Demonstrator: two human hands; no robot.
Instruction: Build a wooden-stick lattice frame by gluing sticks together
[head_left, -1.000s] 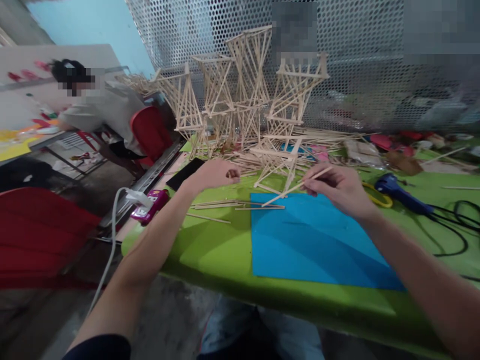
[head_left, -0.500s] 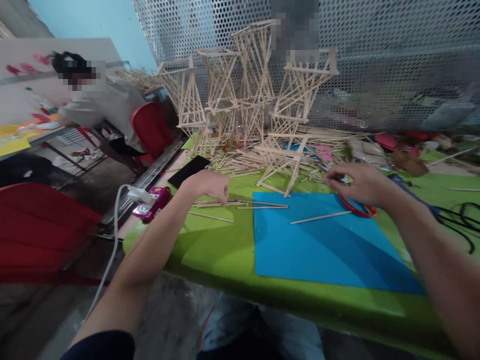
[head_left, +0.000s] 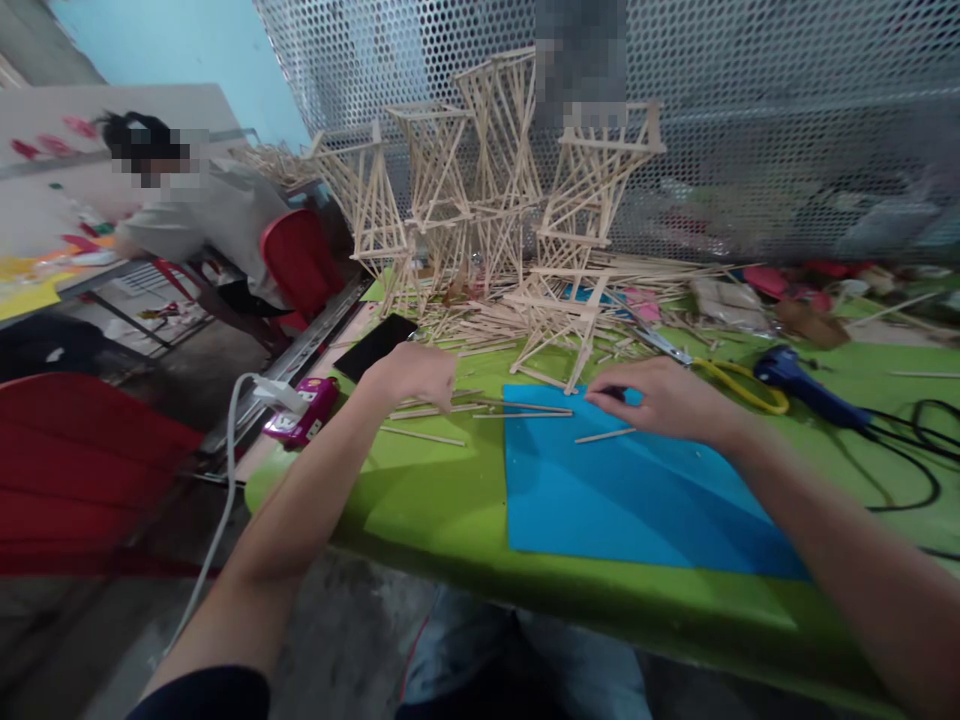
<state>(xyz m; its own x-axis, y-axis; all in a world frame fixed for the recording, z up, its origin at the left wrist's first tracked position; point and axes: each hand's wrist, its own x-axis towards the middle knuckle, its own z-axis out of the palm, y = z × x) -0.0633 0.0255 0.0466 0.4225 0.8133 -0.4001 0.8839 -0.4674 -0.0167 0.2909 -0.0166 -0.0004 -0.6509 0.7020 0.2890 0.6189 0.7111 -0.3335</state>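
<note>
My left hand (head_left: pixel 416 378) is closed, its fingertips turned down at a few thin wooden sticks (head_left: pixel 523 408) on the green table. Whether a stick is between the fingers I cannot tell. Above the far edge of a blue sheet (head_left: pixel 585 505), my right hand (head_left: pixel 660 398) is pinched, with a small dark patch between thumb and fingers that I cannot identify. A single wooden stick (head_left: pixel 602 436) lies under it on the sheet. Just beyond stands a small stick frame (head_left: pixel 562 335). Scissors with a yellow handle (head_left: pixel 742 387) lie behind my right wrist, partly hidden.
Tall stick towers (head_left: pixel 499 150) and a pile of loose sticks (head_left: pixel 480 325) fill the back, before a perforated metal screen. A blue corded tool (head_left: pixel 814 390) lies right. A black phone-like slab (head_left: pixel 375 345) and a purple power adapter (head_left: pixel 304 410) are left. A person sits further left.
My right hand has moved left, from over the scissors to above the stick on the blue sheet. The yellow handle now shows and the red loop is hidden. My left hand has barely moved.
</note>
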